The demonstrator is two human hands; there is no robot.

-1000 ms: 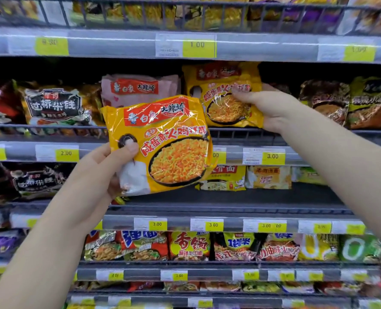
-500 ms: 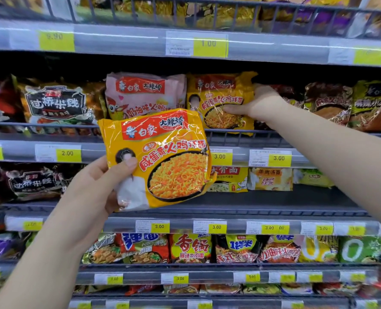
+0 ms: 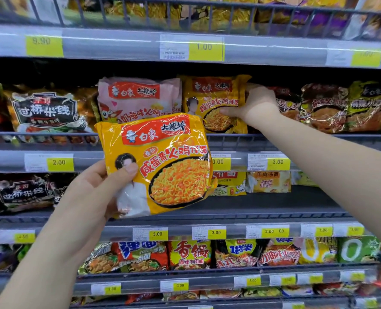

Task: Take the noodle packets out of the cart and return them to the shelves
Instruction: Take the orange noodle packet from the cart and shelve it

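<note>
My left hand (image 3: 91,195) grips a yellow noodle packet (image 3: 169,161) by its lower left corner, thumb on its front, and holds it up in front of the shelves. My right hand (image 3: 255,105) holds a second yellow noodle packet (image 3: 214,101) of the same kind by its right edge. That packet stands upright on the upper wire shelf (image 3: 274,139), next to a pink packet (image 3: 138,97). The cart is out of view.
Dark and green packets (image 3: 327,108) fill the shelf to the right of my right hand, dark ones (image 3: 44,110) to the left. The shelf below (image 3: 263,210) holds a few yellow packets at the back. Lower rows carry several mixed packets, with yellow price tags along every rail.
My right hand has pushed the second yellow packet back and upright onto the upper shelf beside the pink one. My left hand has lowered its packet a little.
</note>
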